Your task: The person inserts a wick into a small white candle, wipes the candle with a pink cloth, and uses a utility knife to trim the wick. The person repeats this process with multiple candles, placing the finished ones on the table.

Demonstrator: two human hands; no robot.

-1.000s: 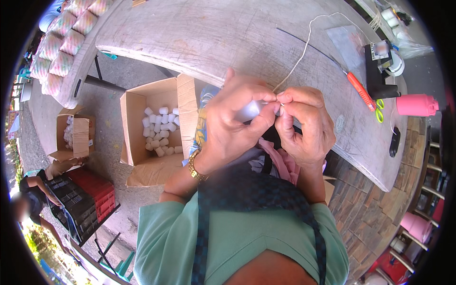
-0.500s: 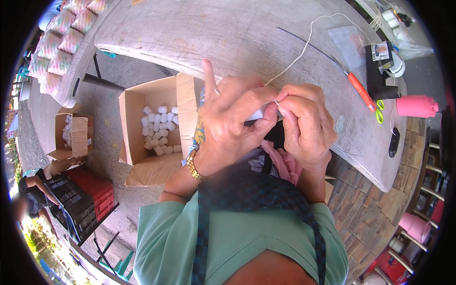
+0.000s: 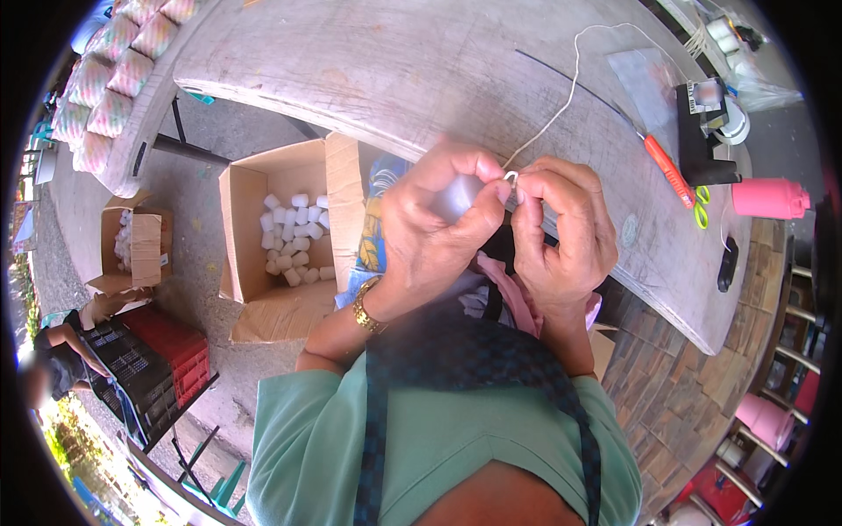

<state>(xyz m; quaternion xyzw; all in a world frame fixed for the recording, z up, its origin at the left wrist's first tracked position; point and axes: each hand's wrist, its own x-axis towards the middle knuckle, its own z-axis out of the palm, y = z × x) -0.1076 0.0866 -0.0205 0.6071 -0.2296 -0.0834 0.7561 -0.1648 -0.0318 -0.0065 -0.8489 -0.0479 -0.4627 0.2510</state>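
Observation:
A thin white cord runs across the table to my fingertips, where a small loop of it shows. My left hand pinches the cord between thumb and forefinger. Close against it on the right, my right hand is closed on the same cord with thumb and fingertips. A pale, rounded patch shows inside the curve of my left thumb and forefinger; I cannot tell what it is. Both hands are above my lap, at the table's near edge.
On the grey table lie an orange-handled tool, green-handled scissors and a black box-like object. A pink container stands beyond. A cardboard box of white cylinders sits left. Someone is beside crates.
My left fingers have curled in, the raised finger has come down, and the hand has turned so its thumb and forefinger form a ring. The cord loop at my fingertips shows more plainly.

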